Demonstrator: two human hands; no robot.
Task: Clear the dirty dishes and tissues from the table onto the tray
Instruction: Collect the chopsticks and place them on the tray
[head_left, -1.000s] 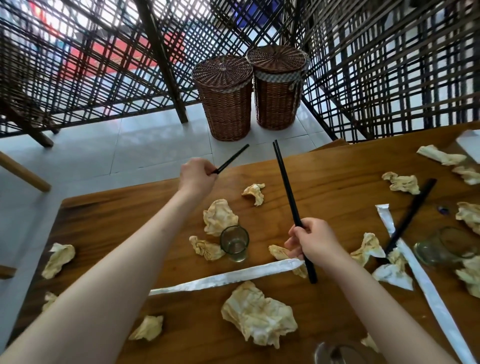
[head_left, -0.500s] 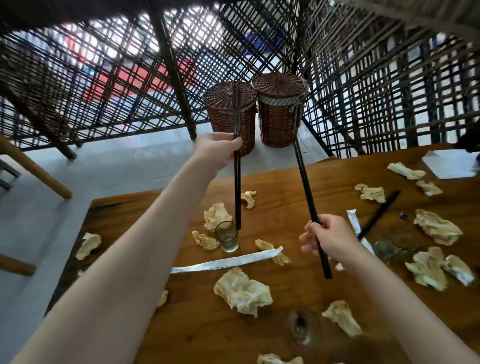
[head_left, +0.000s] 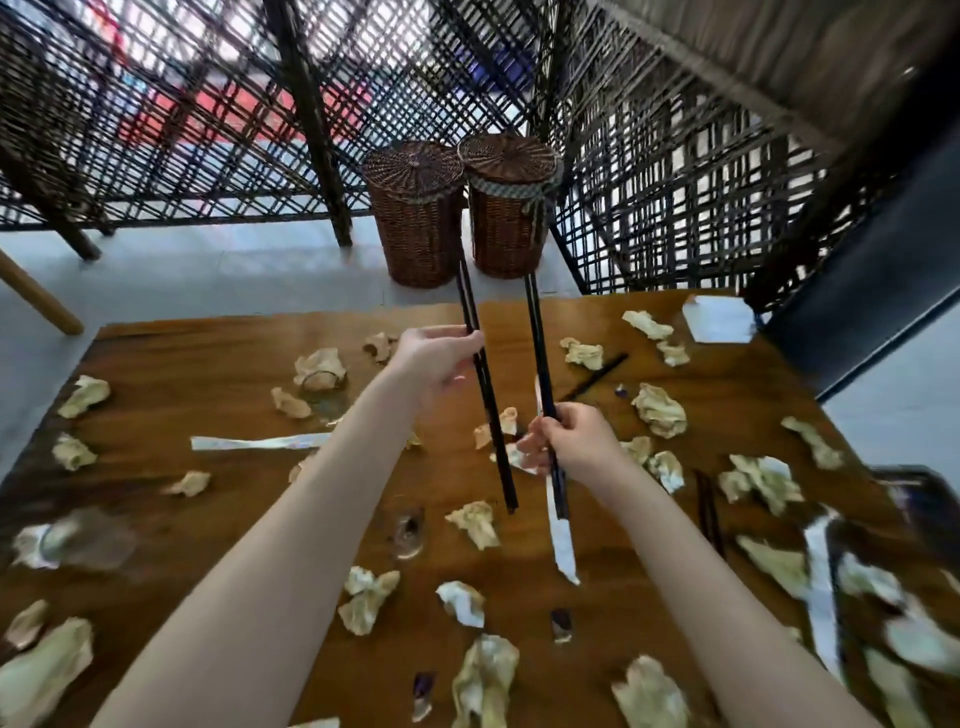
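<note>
Crumpled tissues (head_left: 658, 410) and paper strips litter the wooden worktop (head_left: 208, 374) before you, with two wicker baskets (head_left: 415, 218) on the floor beyond its far edge. Your left hand (head_left: 436, 358) pinches one black chopstick (head_left: 485, 395) and your right hand (head_left: 576, 441) grips another chopstick (head_left: 540, 353), both held nearly upright above the worktop, close together but apart. At the far right edge lies a dark tray (head_left: 930, 499), blurred.

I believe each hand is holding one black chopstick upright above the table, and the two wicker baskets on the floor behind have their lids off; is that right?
Not quite. The head view shows both wicker baskets with their woven lids on. The rest stands: the left hand and the right hand each hold one black chopstick upright above the table.
</note>
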